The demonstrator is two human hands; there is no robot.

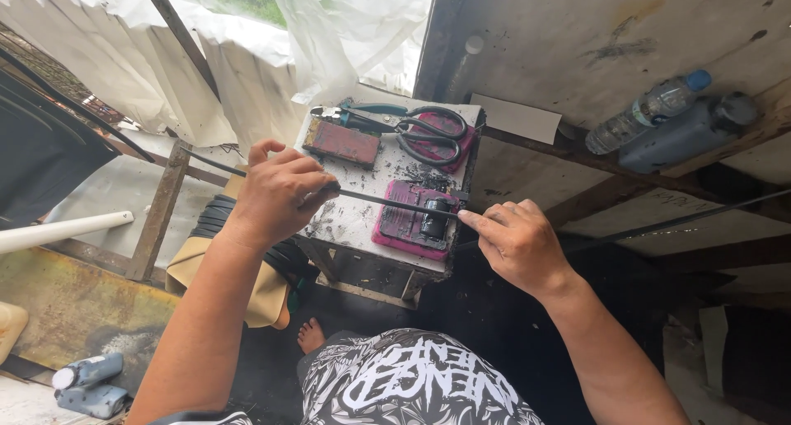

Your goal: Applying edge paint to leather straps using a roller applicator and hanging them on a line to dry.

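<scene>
Black rubber strip [387,201] lies across the small worktop [354,219], my left hand [276,198] clenched around it, my right hand's [519,244] fingers [471,219] pressing it onto the pink block [404,227], so I'd best keep it taut and flat.

Daylight scene, soft and diffuse. Main source: opening at top centre, behind translucent white plastic sheeting [247,71]; sheeting is overexposed, detail washed out in its brightest folds. Upper frame bright, lower right falls into deep shadow, almost no detail under the wooden beams [626,194]. Small surface [362,219] evenly lit, no hard shadows; faint soft shadow under the left hand [276,196]. Mild glare on the clear plastic bottle [651,110]. Focus sharp at centre. Wide-angle distortion: straight edges bow and stretch toward the corners. No notable motion blur.
</scene>
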